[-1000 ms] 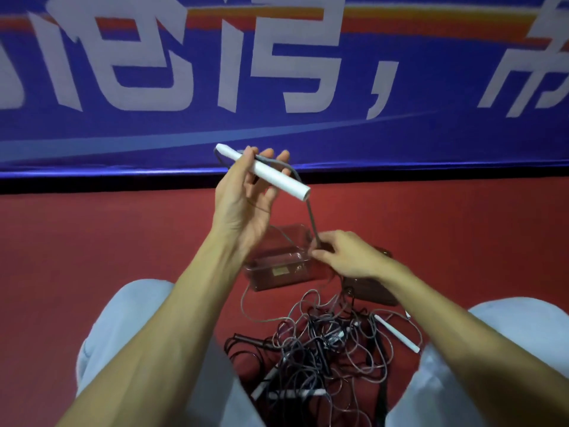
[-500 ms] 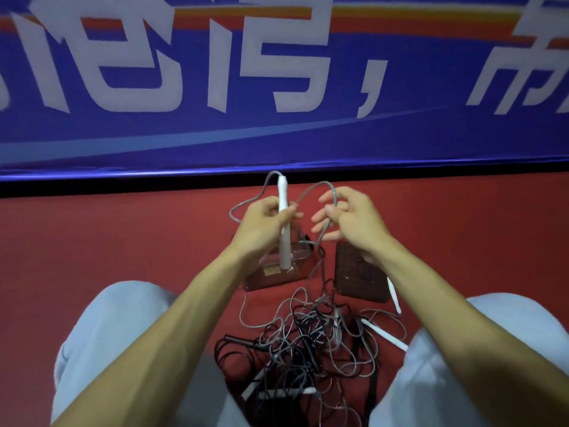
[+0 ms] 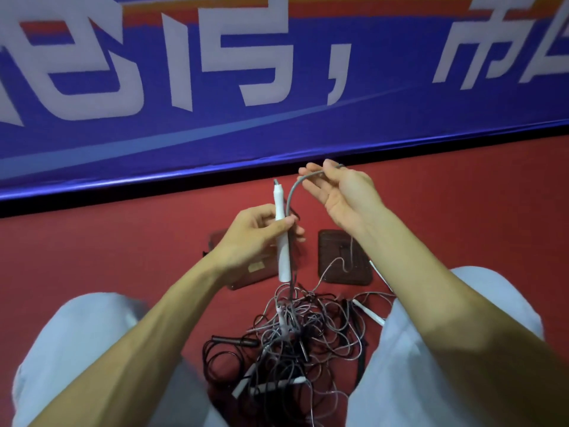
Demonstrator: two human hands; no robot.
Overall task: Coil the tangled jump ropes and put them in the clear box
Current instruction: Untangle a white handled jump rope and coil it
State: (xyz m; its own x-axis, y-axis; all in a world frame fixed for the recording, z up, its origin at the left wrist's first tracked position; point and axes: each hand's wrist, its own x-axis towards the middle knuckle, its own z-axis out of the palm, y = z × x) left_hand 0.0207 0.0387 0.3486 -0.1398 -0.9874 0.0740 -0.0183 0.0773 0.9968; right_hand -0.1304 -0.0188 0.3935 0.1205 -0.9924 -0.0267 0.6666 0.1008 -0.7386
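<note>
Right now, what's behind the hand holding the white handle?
The clear box sits there. The left hand covers most of it, so its inside can't be seen.

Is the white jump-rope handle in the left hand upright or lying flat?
Upright: the white plastic handle stands near vertical, gripped by the left hand; the right hand pinches the grey cord above it.

One head-worn wide-angle view — forward and down, close in.

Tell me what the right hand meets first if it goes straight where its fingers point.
Probably the top of the white handle the left hand grips; the right hand, pinching the grey rope, points at it, though depth is unclear.
</note>
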